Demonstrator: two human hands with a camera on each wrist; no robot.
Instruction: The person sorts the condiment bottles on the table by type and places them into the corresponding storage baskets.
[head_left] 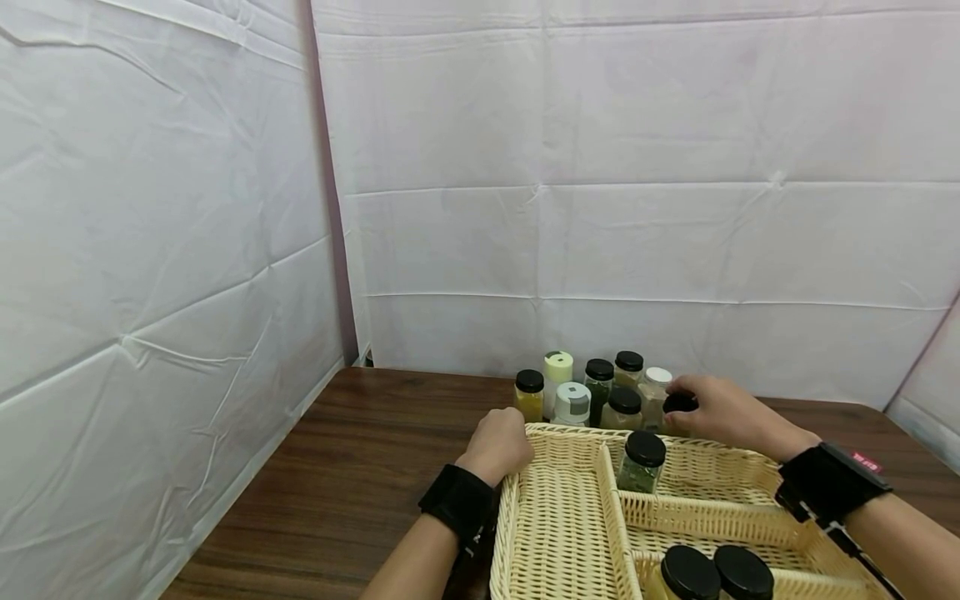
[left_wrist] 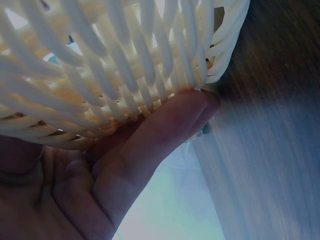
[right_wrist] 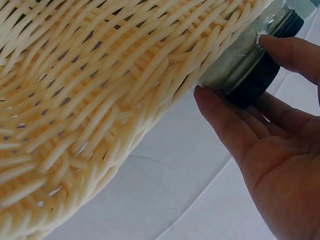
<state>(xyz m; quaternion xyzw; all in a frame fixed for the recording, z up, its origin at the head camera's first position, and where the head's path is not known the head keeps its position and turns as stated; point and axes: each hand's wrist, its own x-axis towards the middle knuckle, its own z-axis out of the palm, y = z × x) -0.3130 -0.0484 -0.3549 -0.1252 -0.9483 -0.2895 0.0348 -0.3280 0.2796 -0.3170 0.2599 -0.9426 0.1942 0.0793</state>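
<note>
We saw dark wood-grain desk, creased white sheeting hung behind and along sides. Red tag on right wristband carried marks (too small for us to read). Left grip clasped wicker basket at far-left corner. Right grip, arm stretched forward, pinched black-lidded jar just beyond basket's far rim, beside white-capped jar.

- Table: dark brown wood grain, its far right corner rounded.
- A pale wicker basket covers part of its near side.
- Behind the basket, upright and close together: a black-lidded yellow jar, a bottle with a yellow-green cap, a pale-capped bottle, a white-lidded jar and three more black-lidded jars.
</note>
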